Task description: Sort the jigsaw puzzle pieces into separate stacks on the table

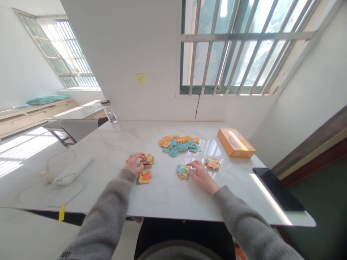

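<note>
My left hand (134, 162) is curled, its fingertips pinching a small joined cluster of puzzle pieces (148, 160) on the white marble table (114, 144). Just below it lies another joined cluster, orange and yellow (144, 177). My right hand (202, 176) rests palm down with its fingers pressed on a third cluster, blue and orange (183, 170). A fourth small cluster (211, 163) lies just right of that hand. Behind both hands is a loose heap of orange and teal puzzle pieces (179, 143).
An orange puzzle box (235, 143) sits at the back right. A black phone (278, 189) lies near the right edge. A white power strip with cable (71, 169) lies on the left. A clear bottle (110, 111) stands at the back left.
</note>
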{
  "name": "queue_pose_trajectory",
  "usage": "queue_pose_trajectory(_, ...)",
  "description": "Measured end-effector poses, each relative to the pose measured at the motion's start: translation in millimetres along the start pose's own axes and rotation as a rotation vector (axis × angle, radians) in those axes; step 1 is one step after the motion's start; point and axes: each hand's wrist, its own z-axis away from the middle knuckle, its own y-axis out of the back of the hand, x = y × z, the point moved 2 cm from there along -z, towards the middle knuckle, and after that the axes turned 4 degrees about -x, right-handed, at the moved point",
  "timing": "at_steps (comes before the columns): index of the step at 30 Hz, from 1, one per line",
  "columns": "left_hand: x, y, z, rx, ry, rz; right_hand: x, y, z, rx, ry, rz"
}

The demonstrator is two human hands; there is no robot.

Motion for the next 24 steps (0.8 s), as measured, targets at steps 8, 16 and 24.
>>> queue_pose_trajectory(8,-7.3,-13.6,-2.6,-0.087,0.052,0.001,-1.4,-5.4,1.3,-0.02,0.047,0.146)
queue_pose_trajectory(16,-6.7,-15.4,0.2,-0.118,0.078,-0.019,2.6,-8.8,0.9,-0.044,0.005,0.219)
queue_pose_trajectory(24,47.5,-19.4,0.2,-0.025,-0.201,0.026,-3.5,-7.7,0.0,-0.061,-0.025,0.292)
